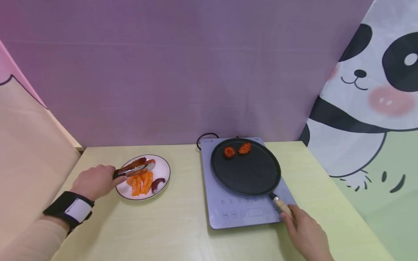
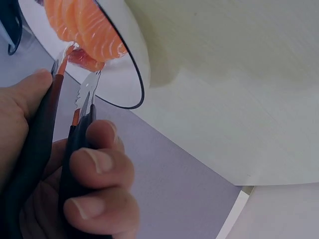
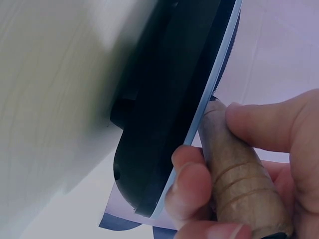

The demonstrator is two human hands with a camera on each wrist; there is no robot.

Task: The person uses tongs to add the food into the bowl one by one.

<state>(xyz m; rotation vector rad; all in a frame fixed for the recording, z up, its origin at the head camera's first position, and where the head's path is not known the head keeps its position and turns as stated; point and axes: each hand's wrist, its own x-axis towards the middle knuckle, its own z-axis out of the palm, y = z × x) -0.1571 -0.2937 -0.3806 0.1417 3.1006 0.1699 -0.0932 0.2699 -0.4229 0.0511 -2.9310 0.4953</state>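
My left hand (image 1: 93,181) grips black-handled metal tongs (image 1: 141,168) over a white dark-rimmed plate (image 1: 164,167). In the left wrist view the tongs' arms (image 2: 88,92) stand apart, tips near a reddish piece of food (image 2: 83,60); whether they touch it I cannot tell. Orange salmon slices (image 1: 140,183), a dark purple tentacle piece (image 1: 158,184) and a reddish-brown piece (image 1: 135,164) lie on the plate. My right hand (image 1: 307,232) holds the wooden handle (image 1: 281,205) of a flat black pan (image 1: 249,175). Two red food pieces (image 1: 229,152) sit near its far edge.
Beneath the pan is a grey induction cooker (image 1: 215,214), its black cord (image 1: 205,135) looping out behind. The pale wooden table (image 1: 183,224) meets a purple cloth backdrop (image 1: 163,79). A panda-printed sheet (image 1: 352,152) hangs at the right.
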